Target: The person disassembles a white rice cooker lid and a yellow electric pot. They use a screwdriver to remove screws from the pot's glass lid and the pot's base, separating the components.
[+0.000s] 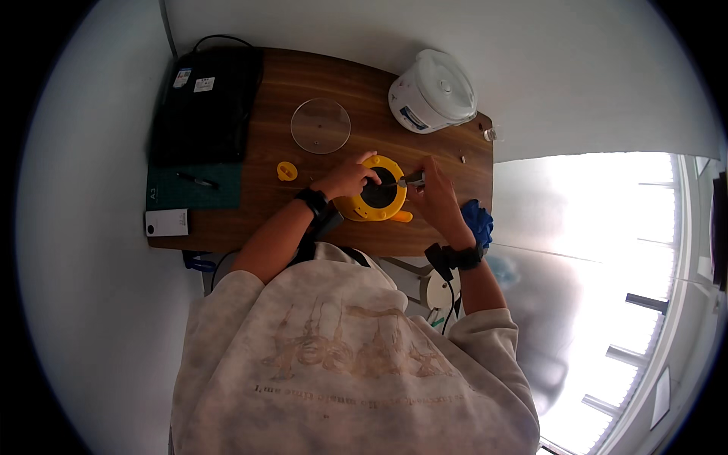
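A round yellow pot-shaped body (394,168) with a dark disc (377,196) in its middle and a short yellow handle (402,217) sits near the table's front edge. My left hand (345,180) grips its left side, one finger along the far rim and another reaching over the dark disc. In my right hand (434,199), closed, is a screwdriver-like tool (412,180) with a greyish handle. Its thin shaft points left over the disc, towards my left fingertip. Exactly where the tip touches is too small to tell.
Behind lie a clear glass lid (321,125) and a small yellow part (287,171). A white lidded pot (434,92) stands back right, blue cloth (478,221) at right. Leftward are a black case (205,114), green mat (163,186), pen (197,180) and white box (168,223).
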Motion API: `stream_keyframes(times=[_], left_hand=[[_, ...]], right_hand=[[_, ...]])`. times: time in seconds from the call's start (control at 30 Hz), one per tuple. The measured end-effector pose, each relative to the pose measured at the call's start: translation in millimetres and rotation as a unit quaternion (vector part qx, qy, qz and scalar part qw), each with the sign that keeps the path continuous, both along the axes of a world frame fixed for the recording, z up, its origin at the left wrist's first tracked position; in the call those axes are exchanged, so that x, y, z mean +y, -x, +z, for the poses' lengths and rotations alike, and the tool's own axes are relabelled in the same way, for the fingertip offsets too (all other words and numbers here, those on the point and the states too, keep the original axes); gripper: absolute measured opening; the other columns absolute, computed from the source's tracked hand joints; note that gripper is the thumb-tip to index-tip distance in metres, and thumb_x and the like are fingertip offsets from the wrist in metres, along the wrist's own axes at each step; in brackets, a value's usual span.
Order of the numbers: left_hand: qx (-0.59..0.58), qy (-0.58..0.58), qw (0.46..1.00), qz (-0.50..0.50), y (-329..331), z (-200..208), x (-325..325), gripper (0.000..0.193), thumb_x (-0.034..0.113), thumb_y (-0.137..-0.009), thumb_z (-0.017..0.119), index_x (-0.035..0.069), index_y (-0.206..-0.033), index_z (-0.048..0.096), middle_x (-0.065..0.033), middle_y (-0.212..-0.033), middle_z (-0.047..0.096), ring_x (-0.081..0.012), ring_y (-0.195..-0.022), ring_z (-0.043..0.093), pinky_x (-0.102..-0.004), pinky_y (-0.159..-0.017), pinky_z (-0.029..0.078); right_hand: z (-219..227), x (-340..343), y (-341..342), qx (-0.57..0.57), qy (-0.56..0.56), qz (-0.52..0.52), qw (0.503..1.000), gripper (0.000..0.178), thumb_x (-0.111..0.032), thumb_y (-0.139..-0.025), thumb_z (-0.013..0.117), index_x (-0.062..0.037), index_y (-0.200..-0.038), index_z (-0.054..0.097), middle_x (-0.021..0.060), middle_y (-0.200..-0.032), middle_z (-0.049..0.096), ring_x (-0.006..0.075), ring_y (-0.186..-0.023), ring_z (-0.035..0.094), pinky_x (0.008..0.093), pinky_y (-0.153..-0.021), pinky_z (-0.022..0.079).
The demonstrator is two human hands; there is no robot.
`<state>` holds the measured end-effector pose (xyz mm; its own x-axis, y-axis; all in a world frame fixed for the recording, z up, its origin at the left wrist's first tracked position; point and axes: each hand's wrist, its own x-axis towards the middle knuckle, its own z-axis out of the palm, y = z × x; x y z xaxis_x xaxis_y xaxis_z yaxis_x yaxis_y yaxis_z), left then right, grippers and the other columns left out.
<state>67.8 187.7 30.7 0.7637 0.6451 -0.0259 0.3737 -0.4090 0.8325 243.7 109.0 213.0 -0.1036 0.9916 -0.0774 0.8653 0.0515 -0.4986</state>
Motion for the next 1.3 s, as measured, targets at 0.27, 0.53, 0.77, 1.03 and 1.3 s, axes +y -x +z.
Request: stream_keyframes(times=[0.27, 0.53, 0.77, 1.03, 1.3], left_hand=[[0.001, 0.008, 1.000, 0.005, 1.2, -1.2, 0.2, 0.036, -0.004, -0.087, 0.064, 0.021, -0.109, 0.077, -0.0111, -0.160, 0.032, -0.0330, -0.144, 0.036, -0.0423, -0.117, 0.035], [-0.005, 0.003, 1.000, 0.001, 0.2, -0.6, 0.7, 0.034, -0.003, -0.087, 0.065, 0.021, -0.109, 0.077, -0.0117, -0.160, 0.031, -0.0333, -0.144, 0.036, -0.0420, -0.117, 0.034], [-0.013, 0.002, 1.000, 0.004, 1.2, -4.6, 1.0, 0.034, -0.003, -0.087, 0.064, 0.021, -0.109, 0.077, -0.0127, -0.160, 0.031, -0.0337, -0.144, 0.035, -0.0423, -0.118, 0.034], [-0.014, 0.011, 1.000, 0.005, 1.0, -2.6, 0.6, 0.035, -0.004, -0.087, 0.064, 0.020, -0.109, 0.077, -0.0126, -0.160, 0.032, -0.0332, -0.144, 0.035, -0.0416, -0.118, 0.034], [-0.018, -0.002, 1.000, 0.006, 0.0, -5.8, 1.5, 0.038, -0.005, -0.085, 0.064, 0.022, -0.108, 0.077, -0.0119, -0.160, 0.032, -0.0336, -0.144, 0.037, -0.0416, -0.116, 0.037]], right_hand=[[26.1, -0.7, 17.5, -0.118, 0.086, -0.052, 0.988, 0.034, -0.022, -0.091, 0.069, -0.0025, -0.113, 0.051, 0.0229, -0.108, 0.062, 0.0428, -0.098, 0.063, 0.0492, -0.080, 0.052], [7.7, -7.5, 7.9, -0.059, -0.062, 0.081, 0.993, 0.034, -0.016, -0.090, 0.067, -0.0029, -0.116, 0.048, 0.0194, -0.105, 0.057, 0.0412, -0.095, 0.063, 0.0486, -0.072, 0.055], [37.2, -7.9, 20.5, -0.190, 0.032, 0.045, 0.980, 0.035, -0.012, -0.089, 0.067, -0.0031, -0.117, 0.047, 0.0191, -0.106, 0.057, 0.0395, -0.097, 0.063, 0.0475, -0.074, 0.056], [16.1, -3.5, 10.5, -0.006, 0.020, 0.047, 0.999, 0.034, -0.010, -0.087, 0.068, -0.0022, -0.114, 0.049, 0.0229, -0.114, 0.060, 0.0412, -0.106, 0.062, 0.0474, -0.085, 0.052], [14.5, -3.1, 9.9, -0.124, 0.020, -0.052, 0.991, 0.029, -0.026, -0.094, 0.063, -0.0057, -0.111, 0.053, 0.0182, -0.084, 0.071, 0.0433, -0.077, 0.068, 0.0518, -0.071, 0.053]])
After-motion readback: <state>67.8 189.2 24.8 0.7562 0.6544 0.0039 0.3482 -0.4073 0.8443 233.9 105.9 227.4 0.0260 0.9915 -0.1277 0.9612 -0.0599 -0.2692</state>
